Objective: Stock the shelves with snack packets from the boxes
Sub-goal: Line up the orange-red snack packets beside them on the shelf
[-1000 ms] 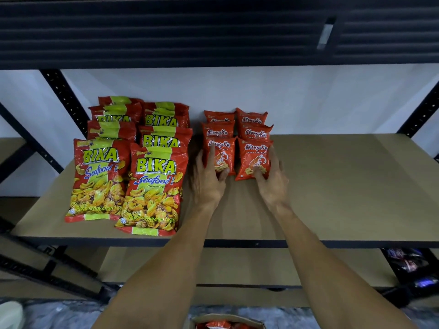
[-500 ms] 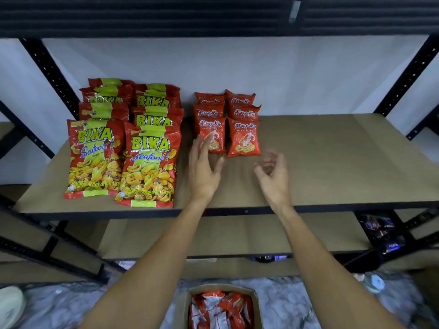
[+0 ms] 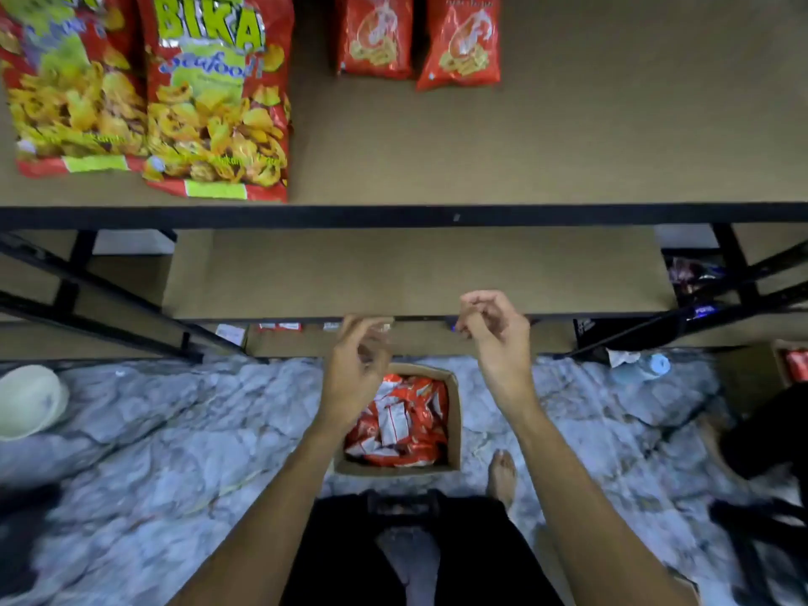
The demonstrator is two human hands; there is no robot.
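Left hand (image 3: pixel 356 373) and right hand (image 3: pixel 496 338), frame centre: fingers loosely curled, holding nothing. Just below them, open box (image 3: pixel 454 424) on the floor, full of red snack packets (image 3: pixel 402 424). Shelf (image 3: pixel 568 137) at top carries stocked bags (image 3: pixel 214 102), upper left.

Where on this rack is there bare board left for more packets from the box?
The upper shelf is bare to the right of the small red packets, and in front of them down to its front edge. The lower shelf shows bare board across its middle. The left is crowded: the BIKA bags reach almost to the edge.
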